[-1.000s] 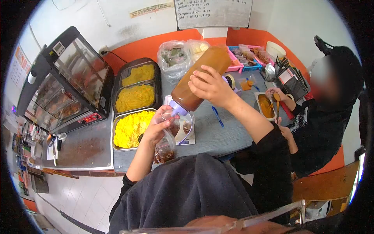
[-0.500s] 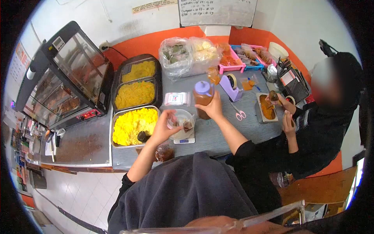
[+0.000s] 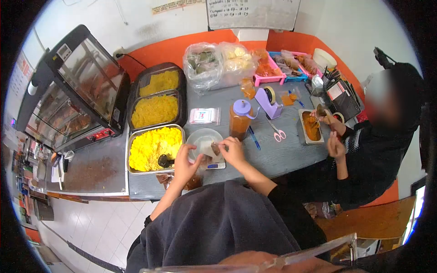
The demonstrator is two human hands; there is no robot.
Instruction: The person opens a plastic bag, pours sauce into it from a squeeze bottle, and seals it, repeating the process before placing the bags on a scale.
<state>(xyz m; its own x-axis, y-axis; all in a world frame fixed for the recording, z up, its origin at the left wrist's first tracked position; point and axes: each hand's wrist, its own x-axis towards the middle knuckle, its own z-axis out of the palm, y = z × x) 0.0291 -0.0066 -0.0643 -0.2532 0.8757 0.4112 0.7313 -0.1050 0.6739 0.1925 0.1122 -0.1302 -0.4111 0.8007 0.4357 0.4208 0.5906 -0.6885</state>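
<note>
A clear round bowl (image 3: 205,135) sits on a small white scale (image 3: 220,166). At its left front edge my left hand (image 3: 185,163) has its thumb and fingers apart, with nothing visible between them. My right hand (image 3: 232,151) pinches a small clear plastic bag with dark brown contents (image 3: 215,148) over the bowl's right side. Just behind my right hand stands a brown sauce bottle with a purple lid (image 3: 240,120), untouched. Left of the bowl is a metal tray of yellow food (image 3: 150,148) with a black-handled utensil (image 3: 165,160) in it.
Two black trays of yellow food (image 3: 157,109) and a glass warmer (image 3: 82,86) are at the left. A tape dispenser (image 3: 269,107), scissors (image 3: 277,132) and a blue pen (image 3: 254,139) lie right of the bottle. A co-worker's hands (image 3: 334,136) are beside a metal container (image 3: 310,128).
My right hand has let go of the sauce bottle and moved left to the small bag. The bottle now stands on the table, and the blue pen beside it shows.
</note>
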